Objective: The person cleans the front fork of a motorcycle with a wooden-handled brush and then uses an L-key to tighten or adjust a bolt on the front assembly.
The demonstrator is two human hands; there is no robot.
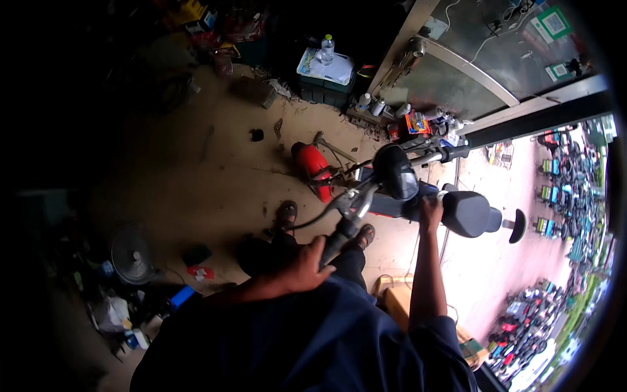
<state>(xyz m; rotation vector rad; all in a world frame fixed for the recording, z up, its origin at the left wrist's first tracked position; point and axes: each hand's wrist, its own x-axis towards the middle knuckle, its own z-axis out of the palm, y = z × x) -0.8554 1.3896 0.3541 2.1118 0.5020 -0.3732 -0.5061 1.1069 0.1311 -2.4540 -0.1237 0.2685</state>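
Note:
A red and black electric bike [387, 204] stands across in front of me, its red front mudguard [315, 164] to the left and its black saddle [466, 213] to the right. My left hand [307, 266] is closed round the near handlebar grip [341, 240]. Just ahead of the saddle, my right hand [430, 212] is closed on a dark part of the bike; its fingertips are partly hidden. Between the handlebar ends sits a rounded black headlight unit [395, 171]. The far grip [454, 153] has no hand on it.
Bottles and cans [379, 106] line the foot of a glass partition [450, 78]. A water bottle [327, 49] stands on a dark green box [324, 93]. A fan [132, 253] is at left, a cardboard box [397, 304] near my right. Outside are rows of parked bikes [529, 320].

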